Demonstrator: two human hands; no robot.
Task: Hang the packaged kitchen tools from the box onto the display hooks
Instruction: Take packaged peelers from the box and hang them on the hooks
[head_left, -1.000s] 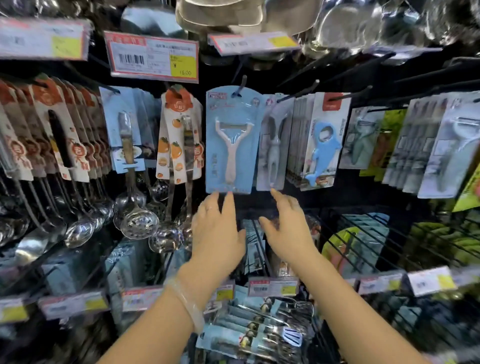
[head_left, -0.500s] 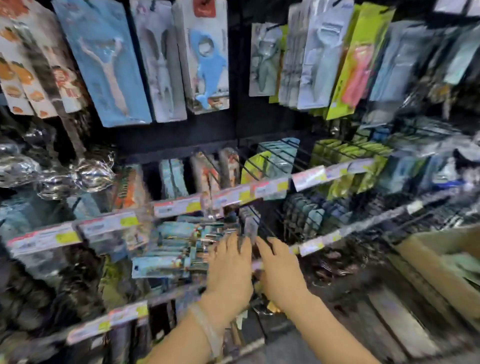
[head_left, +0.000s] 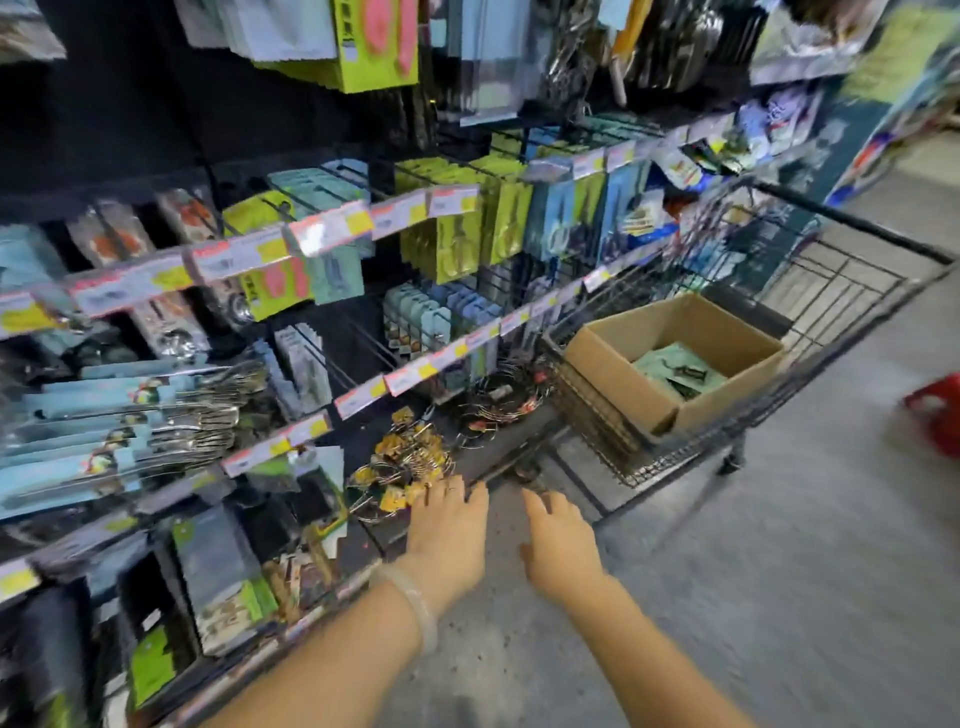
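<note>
- Step in hand, as I judge it: between hangs, reaching out for the next package. Nothing being carried.
- Left hand (head_left: 449, 525): empty, fingers straight and spread, low in front of the bottom shelf rows, near a pile of wire rings with yellow tags (head_left: 400, 467).
- Right hand (head_left: 558, 540): empty too, fingers relaxed and loosely spread, just beside the left, over the floor (head_left: 779, 597).
- Cardboard box (head_left: 675, 358): open top, sits inside a wire shopping cart (head_left: 831, 270) to the right, well apart from both hands.
- Box contents: a few greenish packaged kitchen tools (head_left: 678, 369) lying flat on the bottom; blurred, count and type unclear. Mostly bare inside.
- Display hooks (head_left: 332, 358): rows of packaged goods on the shelving to the left, with price tags (head_left: 332, 231) along the rails; some pegs in the middle row look bare, hard to tell through blur.
- Next move likely calls for: swing right, reach over the cart rim into the box, pinch one package by its top edge, find the hang hole.
- Risk: the frame is motion-blurred, so the matching hook can't be picked out.
</note>
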